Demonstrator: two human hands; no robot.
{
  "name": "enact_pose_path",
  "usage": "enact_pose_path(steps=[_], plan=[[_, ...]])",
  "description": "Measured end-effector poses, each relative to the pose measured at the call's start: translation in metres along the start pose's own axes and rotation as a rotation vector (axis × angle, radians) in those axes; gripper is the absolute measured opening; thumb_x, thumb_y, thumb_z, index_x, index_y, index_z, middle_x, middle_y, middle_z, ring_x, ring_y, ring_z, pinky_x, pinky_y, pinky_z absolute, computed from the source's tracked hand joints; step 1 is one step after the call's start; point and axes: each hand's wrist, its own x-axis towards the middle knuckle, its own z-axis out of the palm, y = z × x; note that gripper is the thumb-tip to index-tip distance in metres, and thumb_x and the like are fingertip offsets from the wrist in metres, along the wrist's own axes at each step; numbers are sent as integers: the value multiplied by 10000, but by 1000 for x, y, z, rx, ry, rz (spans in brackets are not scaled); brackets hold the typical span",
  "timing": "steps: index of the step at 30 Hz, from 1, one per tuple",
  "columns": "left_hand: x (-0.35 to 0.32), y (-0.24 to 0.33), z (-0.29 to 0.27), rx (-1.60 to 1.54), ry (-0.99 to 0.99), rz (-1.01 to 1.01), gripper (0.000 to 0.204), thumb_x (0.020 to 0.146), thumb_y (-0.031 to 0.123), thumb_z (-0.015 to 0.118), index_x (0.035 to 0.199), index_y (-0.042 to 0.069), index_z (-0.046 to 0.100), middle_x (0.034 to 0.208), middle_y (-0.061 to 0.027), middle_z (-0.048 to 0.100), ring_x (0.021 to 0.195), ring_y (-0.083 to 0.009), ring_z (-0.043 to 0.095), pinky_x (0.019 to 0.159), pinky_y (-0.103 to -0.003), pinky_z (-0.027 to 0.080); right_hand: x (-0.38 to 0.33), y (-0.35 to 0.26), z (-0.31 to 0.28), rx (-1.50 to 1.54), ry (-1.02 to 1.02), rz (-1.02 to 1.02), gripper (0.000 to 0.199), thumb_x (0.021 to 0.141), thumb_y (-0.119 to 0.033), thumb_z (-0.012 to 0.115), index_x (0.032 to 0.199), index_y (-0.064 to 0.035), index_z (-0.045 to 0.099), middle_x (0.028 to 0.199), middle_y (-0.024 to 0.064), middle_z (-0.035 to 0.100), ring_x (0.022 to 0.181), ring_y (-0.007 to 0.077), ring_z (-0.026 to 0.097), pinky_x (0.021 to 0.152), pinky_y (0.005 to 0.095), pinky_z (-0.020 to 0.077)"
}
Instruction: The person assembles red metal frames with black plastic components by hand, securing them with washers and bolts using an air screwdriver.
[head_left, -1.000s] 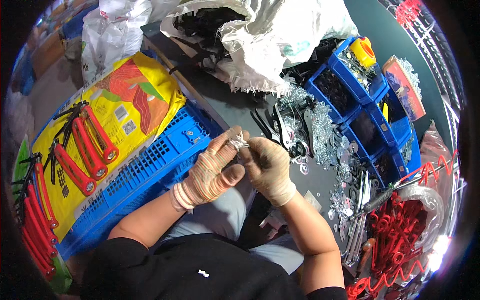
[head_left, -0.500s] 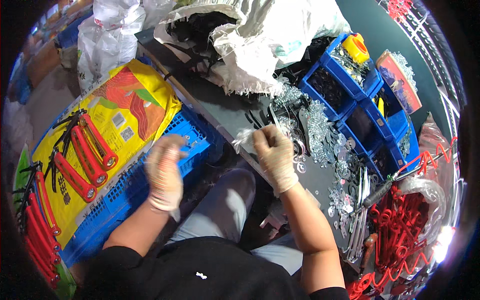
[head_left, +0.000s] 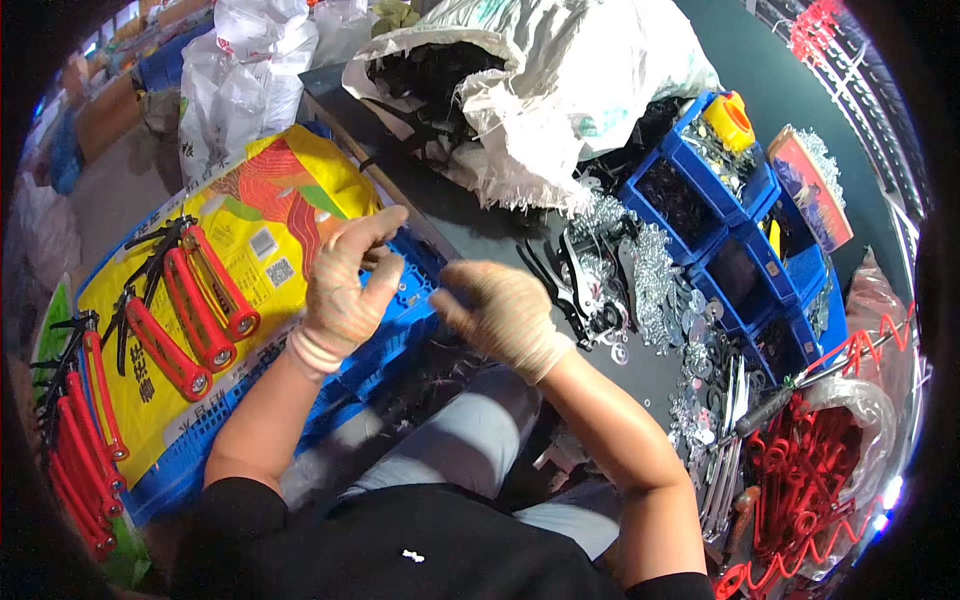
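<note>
Both of my hands wear pale, thin work gloves. My left hand point(head_left: 345, 290) is over the edge of the yellow printed bag point(head_left: 330, 165), its fingers spread and thumb apart, with nothing seen in it. My right hand point(head_left: 505, 318) is at the near edge of the dark table point(head_left: 470, 225), fingers stretched toward the left and thumb apart. Nothing shows in its grasp, though the palm side is hidden. A small gap separates the two hands, above a blue plastic crate point(head_left: 410, 275). Just beyond my right hand lie black and silver blade-like parts point(head_left: 570, 285).
Several red-handled tools point(head_left: 200, 310) lie on the yellow bag. A white woven sack point(head_left: 590, 90) opens onto dark parts. Springs and washers point(head_left: 655, 290) are heaped before blue bins point(head_left: 700, 200). At right are red handles point(head_left: 805, 465) and a red coiled hose point(head_left: 860, 350).
My right hand has come left, away from the metal parts, and the whitish shiny thing beside its fingers no longer shows. My left hand has risen toward it. The view has shifted slightly.
</note>
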Motion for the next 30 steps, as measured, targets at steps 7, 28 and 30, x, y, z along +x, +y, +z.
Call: enact_pose_path(steps=[7, 28, 30], plan=[[117, -38, 51, 406, -187, 591, 274, 705, 64, 619, 969, 113, 674, 939, -113, 639, 931, -310, 607, 816, -377, 503, 70, 39, -11, 337, 191, 332, 749, 733, -208, 668, 1370, -94, 291, 1149, 299, 537, 1054, 435, 555, 919, 473, 440], [405, 15, 143, 681, -462, 976, 196, 803, 257, 611, 909, 109, 683, 857, -96, 682, 743, -227, 637, 720, -311, 482, 122, 242, -110, 572, 837, 397, 492, 709, 27, 583, 1193, -63, 562, 1117, 182, 532, 976, 293, 571, 852, 310, 459], [436, 21, 138, 568, -501, 867, 178, 778, 211, 624, 877, 76, 685, 788, -75, 672, 674, -171, 622, 628, -291, 475, 123, 246, -106, 1072, 936, 304, 303, 677, 41, 504, 946, 11, 641, 795, 87, 636, 715, 160, 605, 631, 261, 479]])
